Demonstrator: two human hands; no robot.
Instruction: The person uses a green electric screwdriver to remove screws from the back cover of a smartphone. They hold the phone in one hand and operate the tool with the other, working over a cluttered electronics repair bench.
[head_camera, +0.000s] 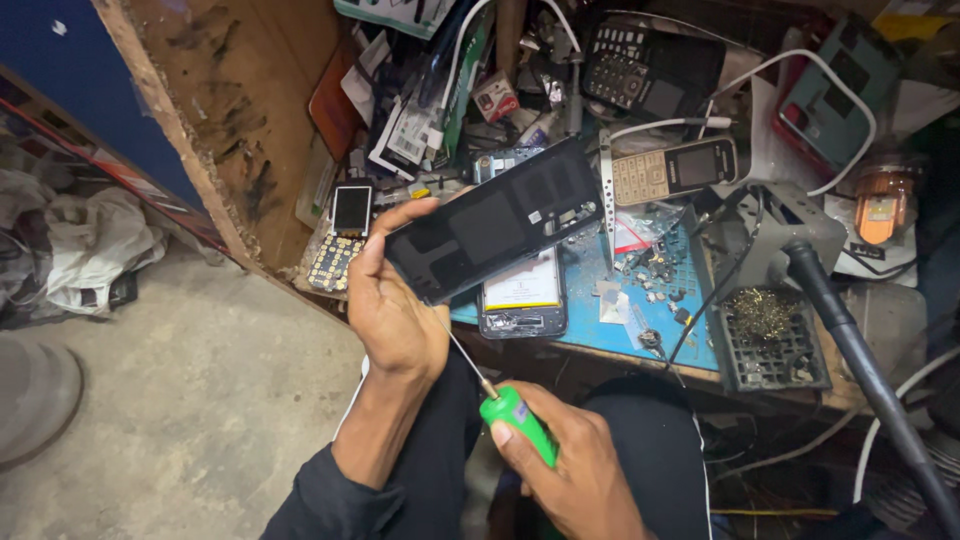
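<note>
Gripping the black phone back cover (497, 223) by its lower left corner, our left hand (392, 305) holds it up, tilted, above the worktop (620, 335), inner side toward us. Our right hand (580, 470) is closed around the green-handled screwdriver (515, 418), held low over our lap with its thin shaft pointing up toward the left hand.

From largest to smallest: the cluttered worktop, then the grey soldering stand (770, 300) with its brass wool at right, then the opened smartphone (522, 293) lying just under the cover on the blue mat, battery exposed. Beside it sit a keypad phone (675, 168) and loose small parts (655, 270).

We judge the cover is already off and the phone's inside laid bare; whatever work inside remains looks not yet begun.
</note>
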